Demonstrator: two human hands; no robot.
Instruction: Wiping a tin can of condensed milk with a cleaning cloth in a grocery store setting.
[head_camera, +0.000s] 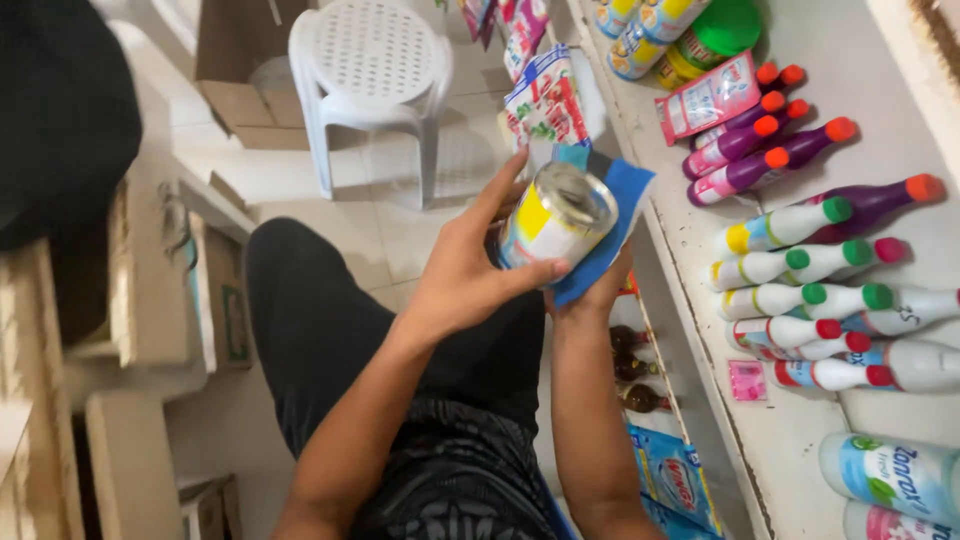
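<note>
My left hand (465, 265) grips a metal tin can (556, 215) with a yellow, white and blue label, its silver end turned toward the camera. My right hand (598, 290) is mostly hidden under the can and holds a blue cloth (618, 215) that wraps around the can's far side. Both hands are raised in front of my lap, just left of a white shelf (700, 260).
On the white shelf lie rows of purple bottles (765, 150) with orange caps and white bottles (800, 270) with green, pink and red caps. A white plastic stool (375, 75) stands ahead. Cardboard boxes (190, 290) sit at left. Blue packets (672, 475) rest on a lower shelf.
</note>
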